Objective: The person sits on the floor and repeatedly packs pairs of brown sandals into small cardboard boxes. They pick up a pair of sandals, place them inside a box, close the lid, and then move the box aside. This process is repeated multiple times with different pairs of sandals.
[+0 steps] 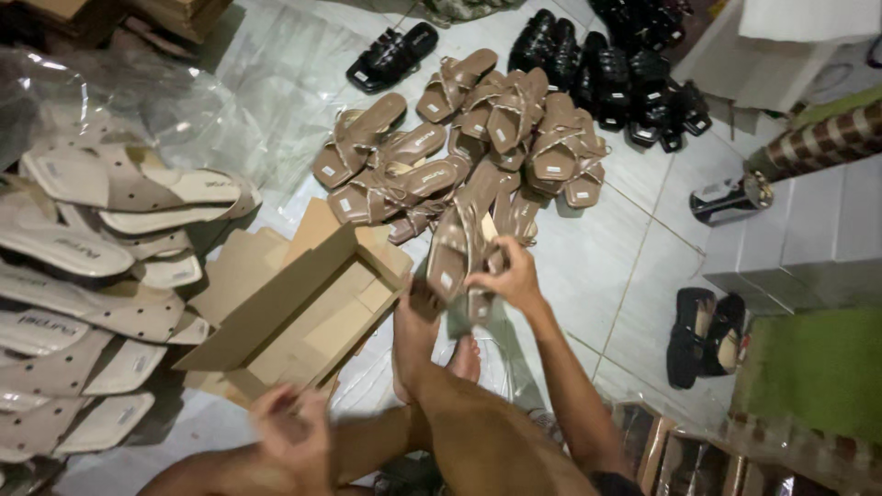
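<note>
My right hand [511, 278] grips a pair of brown strappy sandals [457, 257] held upright above my foot [415, 335]. My left hand [292, 429] is low at the bottom, blurred, fingers apart and holding nothing, just below an open flat cardboard shoebox [299, 312] on the floor. Beyond the held pair lies a heap of several brown sandals [469, 147] on the tiled floor.
A stack of beige dotted sandals [87, 276] fills the left. Black sandals [625, 73] lie at the back, with another black pair [703, 335] at the right. Clear plastic bags [230, 92] cover the floor top left. Grey boxes [808, 239] and a dark can [730, 197] stand right.
</note>
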